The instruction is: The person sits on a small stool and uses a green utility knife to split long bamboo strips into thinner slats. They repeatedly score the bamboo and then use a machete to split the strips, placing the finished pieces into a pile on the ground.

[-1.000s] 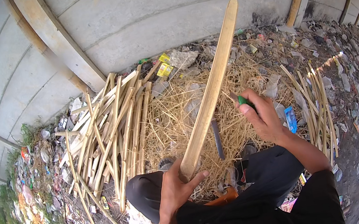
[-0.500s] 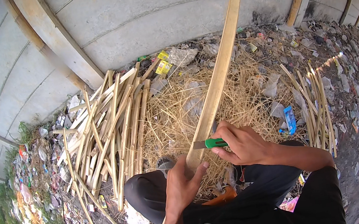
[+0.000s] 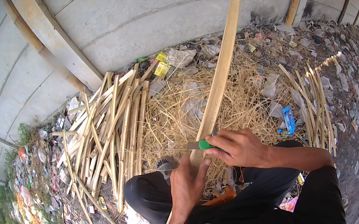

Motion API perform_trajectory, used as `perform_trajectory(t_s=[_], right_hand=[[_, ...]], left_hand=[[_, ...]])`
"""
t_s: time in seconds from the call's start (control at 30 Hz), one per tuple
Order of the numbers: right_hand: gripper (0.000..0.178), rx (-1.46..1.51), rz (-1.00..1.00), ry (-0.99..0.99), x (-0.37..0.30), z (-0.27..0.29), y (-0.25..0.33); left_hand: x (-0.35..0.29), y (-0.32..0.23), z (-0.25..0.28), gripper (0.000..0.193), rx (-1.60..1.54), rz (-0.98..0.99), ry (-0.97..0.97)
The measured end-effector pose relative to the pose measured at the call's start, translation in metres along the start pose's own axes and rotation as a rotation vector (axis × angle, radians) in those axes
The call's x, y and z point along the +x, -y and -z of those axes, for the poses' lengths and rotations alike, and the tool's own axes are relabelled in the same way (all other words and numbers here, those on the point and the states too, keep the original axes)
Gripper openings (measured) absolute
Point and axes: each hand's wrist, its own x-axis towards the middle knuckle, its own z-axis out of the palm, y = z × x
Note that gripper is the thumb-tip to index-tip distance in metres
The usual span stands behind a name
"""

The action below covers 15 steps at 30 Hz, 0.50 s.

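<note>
A long pale bamboo slat (image 3: 221,65) slants up from my lap toward the concrete wall. My left hand (image 3: 187,186) grips its lower end just above my knees. My right hand (image 3: 238,148) is closed on a knife with a green handle (image 3: 200,145), whose blade lies across the slat right above my left hand. The two hands nearly touch. My legs in dark trousers (image 3: 151,198) are folded under them.
A heap of split bamboo strips (image 3: 107,128) lies on the ground to the left, a smaller bundle (image 3: 311,96) to the right. Straw-like shavings (image 3: 175,112) cover the ground ahead. Litter lines the grey concrete wall (image 3: 164,16). A blue packet (image 3: 289,119) lies right.
My right hand came down from the upper right with the knife to the slat's lower part, beside my left hand. The slat has stayed at about the same slant.
</note>
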Motion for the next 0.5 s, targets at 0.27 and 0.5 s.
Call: perform_trajectory(t_s=[0.27,0.5], right_hand=[[0.026,-0.028,-0.007,-0.066,0.0009,0.0017,-0.0051],[0.023,-0.062,-0.005,-0.122,0.0032,0.0060,-0.0069]], left_hand=[[-0.0002,-0.0057,-0.0016,0.036,0.009,-0.041,-0.049],[0.0007,-0.0010,-0.0045,0.034,-0.039,-0.050,-0.037]])
